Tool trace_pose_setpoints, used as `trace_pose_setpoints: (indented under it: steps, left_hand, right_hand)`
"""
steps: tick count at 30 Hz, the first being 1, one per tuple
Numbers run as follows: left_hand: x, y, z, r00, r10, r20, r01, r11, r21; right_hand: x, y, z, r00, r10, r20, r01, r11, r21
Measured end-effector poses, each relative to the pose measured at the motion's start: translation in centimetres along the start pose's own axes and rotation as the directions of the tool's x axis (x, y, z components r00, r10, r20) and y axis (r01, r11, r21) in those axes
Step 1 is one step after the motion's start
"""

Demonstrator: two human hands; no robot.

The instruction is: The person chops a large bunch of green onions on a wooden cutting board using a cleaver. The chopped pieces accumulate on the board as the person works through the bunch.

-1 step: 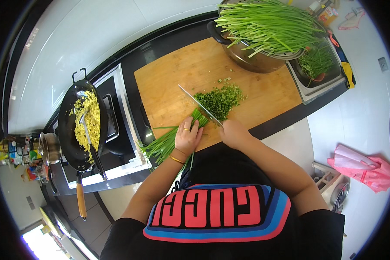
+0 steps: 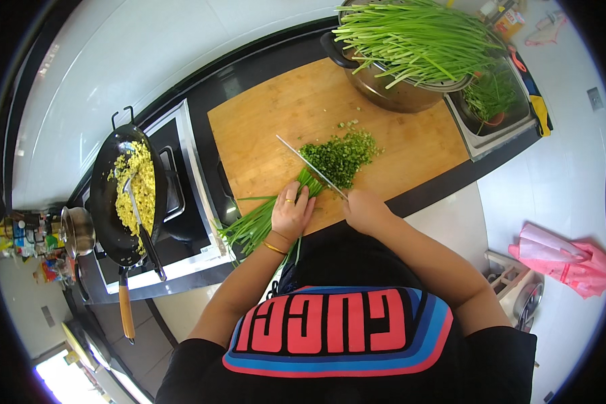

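Observation:
My left hand (image 2: 292, 213) presses a bunch of garlic chives (image 2: 252, 227) onto the wooden cutting board (image 2: 262, 108), fingers closed over the stalks. A gold ring and a gold bangle show on that hand and wrist. In my right hand (image 2: 367, 211) is a kitchen knife (image 2: 310, 165), gripped at its handle, which the fingers hide. The blade slants across the cut end of the bunch, just beyond my left fingertips. Against its far right side lies a heap of finely chopped chives (image 2: 343, 157).
More long chives (image 2: 411, 40) are piled over a large metal pot (image 2: 390, 91) at the back right, beside a sink (image 2: 481, 141) holding greens. At left, a wok (image 2: 108, 222) with scrambled egg (image 2: 138, 185) and a spatula (image 2: 152, 252) sits on the stove; its wooden handle (image 2: 126, 306) juts past the counter.
The knife blade and my right hand have shifted very slightly; the blade tip sits a little nearer to me. My left hand keeps its place on the chives.

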State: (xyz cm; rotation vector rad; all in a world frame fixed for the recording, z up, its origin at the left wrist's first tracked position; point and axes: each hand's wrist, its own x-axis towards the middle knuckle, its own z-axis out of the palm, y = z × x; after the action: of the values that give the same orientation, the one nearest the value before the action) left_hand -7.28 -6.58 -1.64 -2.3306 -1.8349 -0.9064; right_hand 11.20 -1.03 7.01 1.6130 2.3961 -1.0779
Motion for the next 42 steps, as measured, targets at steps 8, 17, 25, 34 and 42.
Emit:
trace_pose_setpoints:
  steps: [8,17,25,34,42]
  left_hand:
    - [0.3,0.0,0.0,1.0,0.011,0.008,-0.011,1.0,0.008]
    - [0.2,-0.3,0.1,0.999,0.009,0.033,-0.009,1.0,-0.002]
    - [0.6,-0.5,0.0,0.996,0.056,0.069,-0.055,0.998,-0.015]
    - [0.8,-0.7,-0.3,0.993,0.052,0.108,-0.048,0.998,-0.042]
    - [0.9,-0.8,-0.1,0.993,0.056,0.103,-0.051,0.997,-0.052]
  right_hand:
    - [-2.2,-0.6,-0.4,0.992,0.071,0.102,-0.071,0.997,0.0]
    - [-2.4,-1.3,-0.1,0.988,0.087,0.126,-0.082,0.996,-0.047]
    - [-2.5,-1.2,0.5,0.984,0.107,0.141,-0.106,0.994,-0.017]
    - [-1.6,-1.7,0.7,0.956,0.214,0.201,-0.219,0.976,0.003]
    - [0.8,-2.4,0.2,0.981,0.045,0.187,-0.044,0.999,-0.012]
